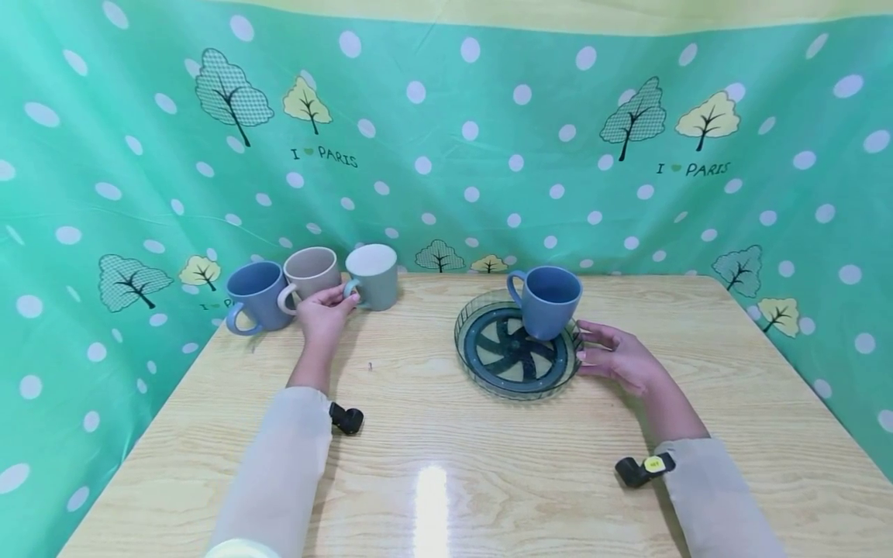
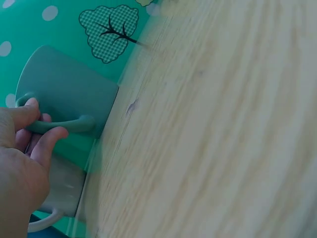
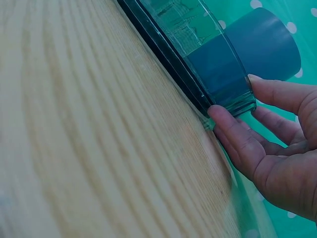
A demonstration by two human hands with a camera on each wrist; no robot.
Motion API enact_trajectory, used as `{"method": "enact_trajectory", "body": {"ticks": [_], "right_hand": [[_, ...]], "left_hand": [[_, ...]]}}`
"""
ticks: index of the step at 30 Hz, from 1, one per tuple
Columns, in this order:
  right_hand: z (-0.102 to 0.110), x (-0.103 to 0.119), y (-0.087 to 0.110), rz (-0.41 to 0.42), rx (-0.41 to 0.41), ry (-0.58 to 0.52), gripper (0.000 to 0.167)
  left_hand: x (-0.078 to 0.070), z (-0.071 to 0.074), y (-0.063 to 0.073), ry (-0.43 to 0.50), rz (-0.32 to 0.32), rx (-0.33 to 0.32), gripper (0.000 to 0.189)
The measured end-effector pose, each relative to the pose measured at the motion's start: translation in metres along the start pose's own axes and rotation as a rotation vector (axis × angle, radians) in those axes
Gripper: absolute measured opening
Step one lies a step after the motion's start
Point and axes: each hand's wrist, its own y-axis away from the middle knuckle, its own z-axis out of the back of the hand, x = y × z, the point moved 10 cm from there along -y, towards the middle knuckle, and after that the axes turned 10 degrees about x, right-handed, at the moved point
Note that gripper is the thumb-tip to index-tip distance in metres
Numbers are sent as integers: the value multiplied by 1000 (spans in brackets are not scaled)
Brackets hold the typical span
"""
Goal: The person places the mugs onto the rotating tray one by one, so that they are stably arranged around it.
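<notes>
My left hand (image 1: 325, 316) pinches the handle of a grey-green mug (image 1: 380, 285), which stands upright at the back left. In the left wrist view, thumb and fingers meet round that handle (image 2: 64, 124). To its left are a taupe mug (image 1: 312, 267), partly behind my hand, and a wide blue mug (image 1: 261, 293). On the right, the fingertips of my right hand (image 1: 621, 359) touch the outer wall of a round, clear-walled tray (image 1: 481, 380) with a dark slotted base. A taller blue mug (image 1: 547, 306) stands inside the tray, towards its back right, handle to the left.
The wooden table (image 1: 405, 434) runs back to a green polka-dot curtain (image 1: 446, 155). Bare wood lies between the grey-green mug and the tray. Small black wrist cameras sit on both sleeves (image 1: 279, 465).
</notes>
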Motion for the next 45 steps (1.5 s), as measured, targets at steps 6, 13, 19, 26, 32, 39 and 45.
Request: {"method": "enact_trajectory", "body": {"ticks": [6, 13, 19, 26, 32, 39, 45], "right_hand": [[2, -2, 0, 4, -4, 3, 75], [1, -3, 0, -4, -11, 13, 75], [1, -2, 1, -9, -18, 8, 75], [0, -2, 1, -6, -13, 0, 75], [2, -3, 1, -6, -15, -3, 75], [4, -5, 0, -7, -18, -7, 75], [2, -4, 1, -3, -11, -14, 75]], "left_hand": [[0, 0, 4, 6, 1, 4, 35], [0, -1, 7, 29, 11, 33, 36], [-3, -5, 11, 58, 9, 58, 36], [-7, -12, 15, 65, 6, 89, 37], [-11, -19, 16, 80, 2, 105, 37], [-21, -28, 19, 113, -39, 135, 34], [-27, -34, 22, 116, -57, 161, 30]]}}
